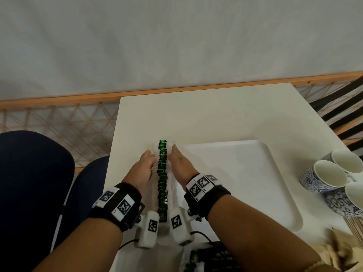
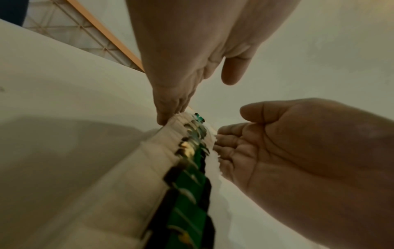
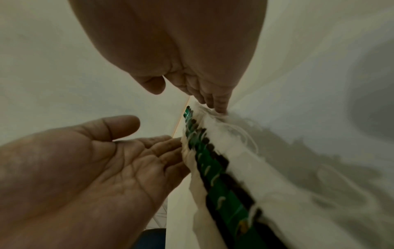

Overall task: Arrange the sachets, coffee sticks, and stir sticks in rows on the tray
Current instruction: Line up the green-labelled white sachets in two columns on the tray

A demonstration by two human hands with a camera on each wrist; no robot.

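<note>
- The row of sachets (image 1: 162,177) runs from the counter's (image 1: 206,118) near edge toward its far edge, seemingly along the tray's (image 1: 255,173) left rim.
- Left hand (image 1: 141,171) and right hand (image 1: 181,165), both flat-fingered, press its two sides, equally near.

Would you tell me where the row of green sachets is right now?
In the head view, the sachets lie between the left hand and right hand, left of the tray.
</note>
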